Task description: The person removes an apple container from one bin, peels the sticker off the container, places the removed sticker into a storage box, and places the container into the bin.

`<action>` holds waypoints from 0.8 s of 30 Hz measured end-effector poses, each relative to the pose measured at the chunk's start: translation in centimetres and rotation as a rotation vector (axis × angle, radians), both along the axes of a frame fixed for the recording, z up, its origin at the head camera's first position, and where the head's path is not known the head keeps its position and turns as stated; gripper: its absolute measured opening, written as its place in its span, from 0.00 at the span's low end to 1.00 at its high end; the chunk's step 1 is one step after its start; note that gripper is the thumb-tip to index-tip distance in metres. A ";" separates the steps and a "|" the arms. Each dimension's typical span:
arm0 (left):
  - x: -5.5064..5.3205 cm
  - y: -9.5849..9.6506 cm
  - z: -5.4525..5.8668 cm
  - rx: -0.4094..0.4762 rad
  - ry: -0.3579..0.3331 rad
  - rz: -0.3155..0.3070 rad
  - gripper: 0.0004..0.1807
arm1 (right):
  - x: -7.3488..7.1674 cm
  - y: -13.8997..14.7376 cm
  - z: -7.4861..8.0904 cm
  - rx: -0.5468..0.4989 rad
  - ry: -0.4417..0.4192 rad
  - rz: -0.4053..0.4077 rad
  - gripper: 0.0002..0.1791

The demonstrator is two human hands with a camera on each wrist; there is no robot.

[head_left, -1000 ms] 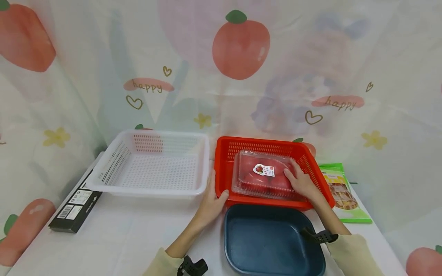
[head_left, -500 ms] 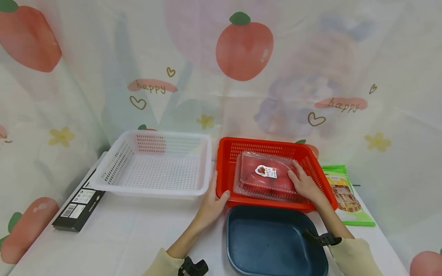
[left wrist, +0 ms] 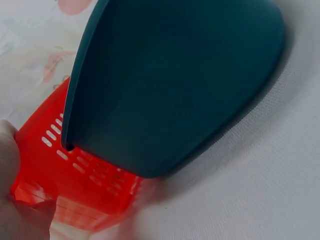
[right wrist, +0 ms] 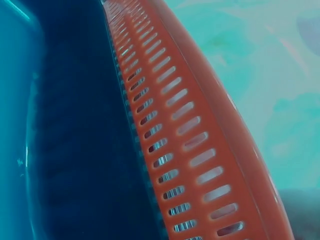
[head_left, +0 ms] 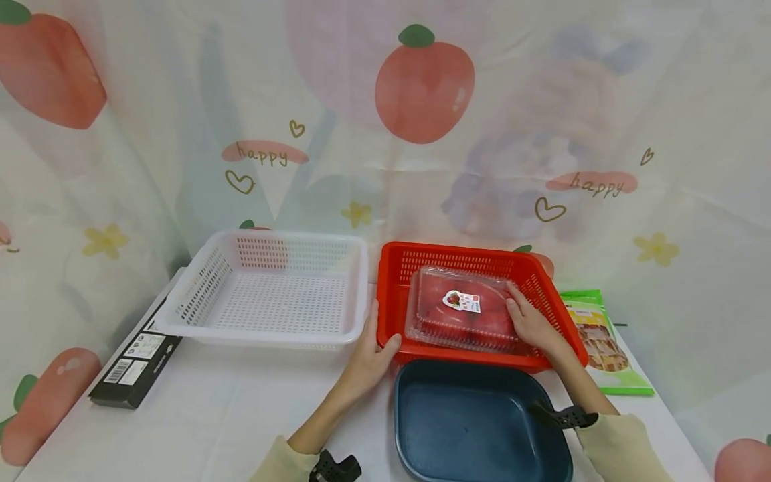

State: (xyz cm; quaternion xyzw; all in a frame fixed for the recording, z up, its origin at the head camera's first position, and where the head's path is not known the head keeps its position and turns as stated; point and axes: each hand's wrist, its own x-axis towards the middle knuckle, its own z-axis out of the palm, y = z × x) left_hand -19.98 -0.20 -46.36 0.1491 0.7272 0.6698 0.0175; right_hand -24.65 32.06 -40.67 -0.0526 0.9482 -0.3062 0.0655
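Observation:
In the head view, a clear plastic clamshell box of red, rounded contents lies in the red slotted basket, slightly askew. A white label with a red fruit picture is on its lid. My right hand holds the box at its right end, thumb on the lid and fingers along the far right corner. My left hand grips the basket's front left corner, thumb over the rim. Part of that hand shows at the left wrist view's edge. The right wrist view shows the basket's slotted wall, not the hand.
A dark blue tub stands just in front of the red basket. To the left is a white slotted basket, its front left corner over a black box. A green food packet lies right. A printed curtain hangs behind.
Both hands stay at the same places on the basket and box. My right thumb has shifted slightly towards the box's right end. The whole head view has drifted a little.

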 end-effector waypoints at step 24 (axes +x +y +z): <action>-0.4 -0.2 -0.4 -0.014 0.079 -0.005 0.46 | -0.3 0.4 0.4 -0.089 -0.170 0.013 0.40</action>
